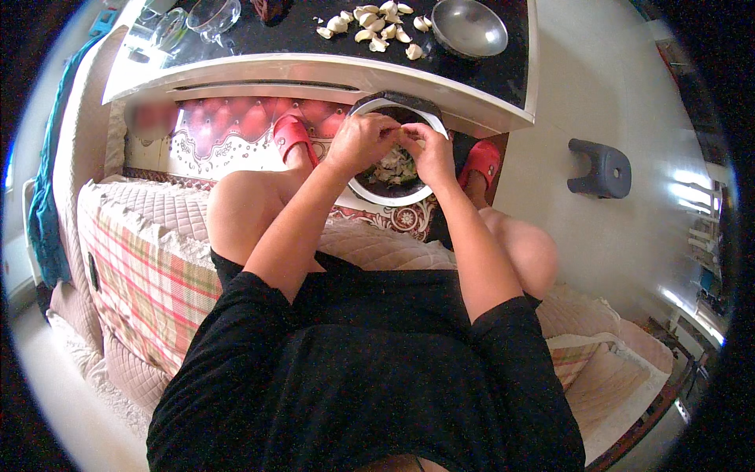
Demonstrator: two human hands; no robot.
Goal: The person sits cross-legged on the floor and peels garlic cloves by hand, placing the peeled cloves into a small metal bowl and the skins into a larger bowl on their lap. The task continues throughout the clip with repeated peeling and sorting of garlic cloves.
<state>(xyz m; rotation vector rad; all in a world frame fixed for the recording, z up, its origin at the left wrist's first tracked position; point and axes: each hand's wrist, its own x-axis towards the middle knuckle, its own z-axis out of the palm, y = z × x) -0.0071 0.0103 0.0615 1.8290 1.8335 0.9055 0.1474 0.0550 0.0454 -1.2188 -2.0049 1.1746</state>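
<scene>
My left hand (365, 140) and my right hand (432, 154) meet fingertip to fingertip above a waste bin. Between them they pinch a small thing, mostly hidden by the fingers, that looks like a garlic clove. The round bin has a white rim (386, 200) and stands on the floor between my feet. Pale garlic skins (394, 168) and some green scraps lie inside it. Ahead, on the black tabletop (277, 44), several garlic cloves (377, 25) are spread in a loose group. A metal bowl (470, 28) sits just right of them; its visible inside holds nothing.
The table's pale front edge (265, 66) runs just beyond the bin. Clear glassware (213, 22) stands at the table's left. A dark plastic stool (601, 169) is on the floor to the right. Red slippers (293, 137) flank the bin. A quilted sofa (383, 242) is beneath me.
</scene>
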